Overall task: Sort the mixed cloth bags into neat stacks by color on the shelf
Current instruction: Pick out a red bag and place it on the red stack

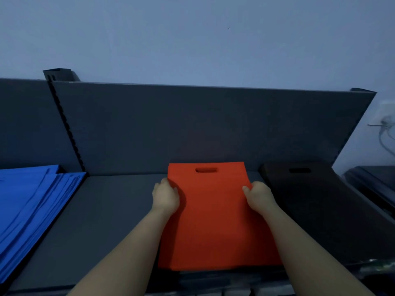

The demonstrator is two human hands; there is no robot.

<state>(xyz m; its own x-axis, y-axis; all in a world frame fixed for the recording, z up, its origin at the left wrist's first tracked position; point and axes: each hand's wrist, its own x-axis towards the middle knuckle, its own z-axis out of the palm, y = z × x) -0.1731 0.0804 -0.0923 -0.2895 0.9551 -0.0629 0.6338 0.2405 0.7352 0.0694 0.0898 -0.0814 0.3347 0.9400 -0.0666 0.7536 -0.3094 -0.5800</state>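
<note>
The orange bag (213,221) lies flat on the shelf (96,221), its cut-out handle toward the back panel (192,124) and its near edge close to the shelf's front lip. It sits between the two other colours, with bare shelf on its left and the dark bags (320,199) just beside it on its right.

The left hand (165,196) grips the bag's left edge and the right hand (259,196) grips its right edge, both in the upper half. The fingers (174,191) of each hand are curled and pinch the cloth at the edge. Holding both sides at the same height probably lets the person keep the limp cloth flat and square it to the shelf, so that orange gets its own place.

The blue bags (32,206) lie well apart at the far left, beyond a slotted upright (64,124). Their edges are fanned out, so that pile looks loose and not yet neat.

By count there are three colour groups and two hands. One orange bag shows; whether others lie under it cannot be told. The blue pile holds many bags, too closely layered to number. The dark pile shows one top bag with a handle slot. A wall socket (386,120) is at the far right.
</note>
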